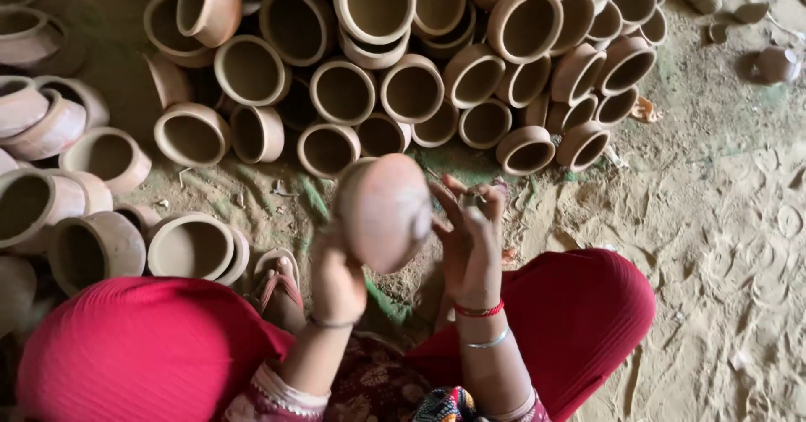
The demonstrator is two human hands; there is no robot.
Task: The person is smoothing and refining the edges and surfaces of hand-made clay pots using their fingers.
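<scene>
I hold a round, reddish-brown clay pot point(384, 210) up in front of me, its rounded bottom facing the camera. My left hand point(336, 281) grips it from below and behind, mostly hidden by the pot. My right hand point(468, 230) is raised beside the pot's right side, fingers spread and bent, fingertips touching or nearly touching its edge. Something small may sit between the right fingers, too blurred to tell. Both wrists carry bangles, and the right also has a red thread.
A big heap of similar clay pots point(411, 90) lies ahead, mouths facing me. More pots point(96, 246) stand at the left. My knees in red cloth point(579, 304) spread left and right. Sandy dirt floor point(722, 220) stretches right, with a small pot point(777, 62) far off.
</scene>
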